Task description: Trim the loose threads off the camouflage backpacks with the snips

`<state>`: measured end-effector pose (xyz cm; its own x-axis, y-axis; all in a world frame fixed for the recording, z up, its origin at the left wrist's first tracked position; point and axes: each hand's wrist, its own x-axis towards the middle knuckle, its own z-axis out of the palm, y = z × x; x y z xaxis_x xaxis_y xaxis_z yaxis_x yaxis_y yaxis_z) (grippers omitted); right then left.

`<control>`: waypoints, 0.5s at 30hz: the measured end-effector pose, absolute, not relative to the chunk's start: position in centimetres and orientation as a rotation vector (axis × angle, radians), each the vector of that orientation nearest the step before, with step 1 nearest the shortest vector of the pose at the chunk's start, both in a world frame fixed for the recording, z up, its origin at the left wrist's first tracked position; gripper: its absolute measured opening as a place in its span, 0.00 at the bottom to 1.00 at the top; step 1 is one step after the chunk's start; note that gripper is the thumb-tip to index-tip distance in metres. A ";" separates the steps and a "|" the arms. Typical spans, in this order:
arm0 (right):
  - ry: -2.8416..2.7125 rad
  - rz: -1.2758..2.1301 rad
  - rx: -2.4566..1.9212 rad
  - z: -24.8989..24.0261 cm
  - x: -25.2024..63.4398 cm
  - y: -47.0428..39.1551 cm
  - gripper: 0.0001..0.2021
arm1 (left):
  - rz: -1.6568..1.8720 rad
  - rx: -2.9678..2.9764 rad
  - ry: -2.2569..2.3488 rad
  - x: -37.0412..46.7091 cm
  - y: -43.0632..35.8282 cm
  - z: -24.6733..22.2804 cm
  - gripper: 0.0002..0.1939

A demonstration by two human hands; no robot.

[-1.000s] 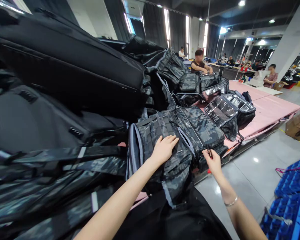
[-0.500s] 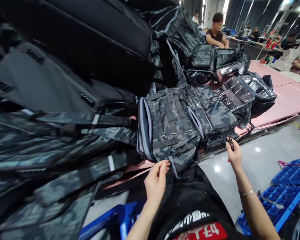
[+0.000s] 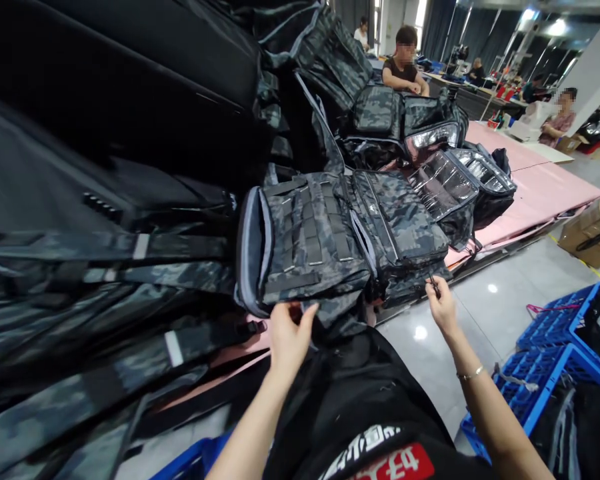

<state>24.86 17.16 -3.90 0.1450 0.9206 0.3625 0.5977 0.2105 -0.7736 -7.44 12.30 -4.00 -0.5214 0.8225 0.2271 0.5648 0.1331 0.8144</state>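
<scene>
A camouflage backpack (image 3: 310, 233) with webbing rows lies on the pink-topped table, its grey-lined zip openings gaping. My left hand (image 3: 287, 337) is at the backpack's near edge, thumb and fingers curled about the fabric; some fingertips are hidden. My right hand (image 3: 443, 308) is closed around small dark thread snips (image 3: 435, 287), held close to the near right corner of a second camouflage section (image 3: 405, 220). I cannot tell whether the snips touch the fabric.
More camouflage bags (image 3: 445, 187) with shiny linings lie farther along the pink table (image 3: 555, 190). Black bags (image 3: 130, 87) are piled high at left. Blue crates (image 3: 545, 373) and a cardboard box (image 3: 593, 230) stand on the floor at right. A co-worker (image 3: 404, 63) sits beyond.
The view has swung right, so everything sits farther left. My left hand has moved up to the backpack's near edge and spread its thumb from its fingers. My right hand still holds the snips.
</scene>
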 end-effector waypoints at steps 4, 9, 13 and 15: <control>-1.746 0.664 -1.466 -4.3 21.2 12.4 0.12 | 1.262 1.320 2.399 -12.3 16.7 -3.5 0.13; -1.786 0.860 -1.427 -4.5 18.3 7.8 0.13 | 1.558 1.368 2.555 -11.7 14.5 -3.5 0.18; -1.790 0.906 -1.475 -3.4 18.3 7.5 0.13 | 1.703 1.581 2.157 -5.3 10.2 -3.5 0.12; -1.824 0.914 -1.499 -2.7 18.5 7.6 0.13 | 1.583 1.605 1.893 -2.3 9.3 -3.1 0.10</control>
<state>18.53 7.57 -2.69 -0.1812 0.9831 0.0239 0.5695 0.1247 -0.8125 -2.32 9.31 -3.11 -0.3921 0.8000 0.4542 0.5887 -0.1612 0.7921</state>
